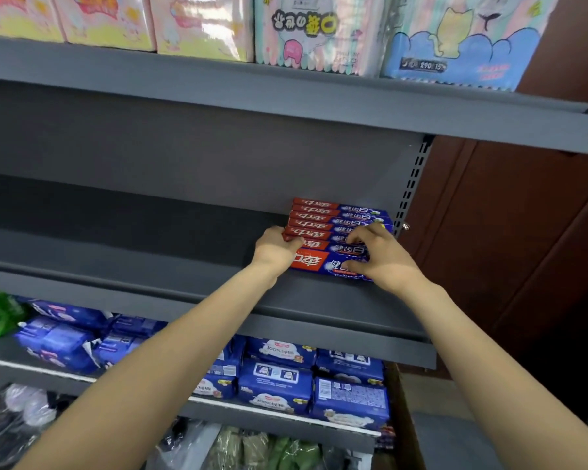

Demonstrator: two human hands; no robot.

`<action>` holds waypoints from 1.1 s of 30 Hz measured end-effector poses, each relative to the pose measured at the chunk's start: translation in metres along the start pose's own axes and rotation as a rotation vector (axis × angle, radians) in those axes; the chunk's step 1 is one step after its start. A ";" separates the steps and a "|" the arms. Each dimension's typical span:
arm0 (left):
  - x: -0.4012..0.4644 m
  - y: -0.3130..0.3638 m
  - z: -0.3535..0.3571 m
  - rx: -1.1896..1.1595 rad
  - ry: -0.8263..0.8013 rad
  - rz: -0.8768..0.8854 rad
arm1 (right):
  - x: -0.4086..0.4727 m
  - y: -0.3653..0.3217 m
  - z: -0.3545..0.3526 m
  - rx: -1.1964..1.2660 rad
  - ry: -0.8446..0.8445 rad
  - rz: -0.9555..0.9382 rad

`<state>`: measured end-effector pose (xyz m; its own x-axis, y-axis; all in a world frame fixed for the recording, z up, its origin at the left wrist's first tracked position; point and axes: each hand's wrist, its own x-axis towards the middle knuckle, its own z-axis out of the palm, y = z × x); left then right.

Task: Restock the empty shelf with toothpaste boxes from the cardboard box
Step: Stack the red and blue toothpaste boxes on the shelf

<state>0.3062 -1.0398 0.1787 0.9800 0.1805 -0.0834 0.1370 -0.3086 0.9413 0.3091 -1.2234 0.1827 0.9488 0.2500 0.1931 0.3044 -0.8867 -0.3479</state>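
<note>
Grey metal shelf (pixel 150 239): left hand (pixel 275 249) and right hand (pixel 381 256) clasp stiff, probably light red-and-blue toothpaste boxes (pixel 319 228) near their ends.

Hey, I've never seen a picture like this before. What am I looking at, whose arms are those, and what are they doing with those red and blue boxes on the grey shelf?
There is no machine here. These are a person's two bare arms, seen from one wide-angle camera worn on their head, looking forward and down. In front is a dark grey metal shelf with a row of red-and-blue cardboard toothpaste boxes at its right end. The left hand curls against the left ends of the front boxes. The right hand holds them from the top, with its thumb on the front face. Pastel soft packs sit on the shelf above, and dark blue soft packs sit on the one below. The supply carton is out of view.
</note>
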 end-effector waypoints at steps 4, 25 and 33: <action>0.003 -0.001 -0.002 0.257 0.058 0.083 | -0.002 -0.008 -0.001 -0.008 -0.021 0.032; -0.101 -0.122 -0.305 1.011 0.286 0.322 | -0.036 -0.343 0.146 0.196 0.021 -0.239; -0.163 -0.255 -0.536 0.969 0.314 0.052 | -0.056 -0.569 0.278 0.253 -0.231 -0.397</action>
<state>0.0343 -0.4903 0.1274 0.9250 0.3395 0.1707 0.2900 -0.9210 0.2601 0.1060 -0.6253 0.1150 0.7412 0.6526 0.1573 0.6282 -0.5918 -0.5051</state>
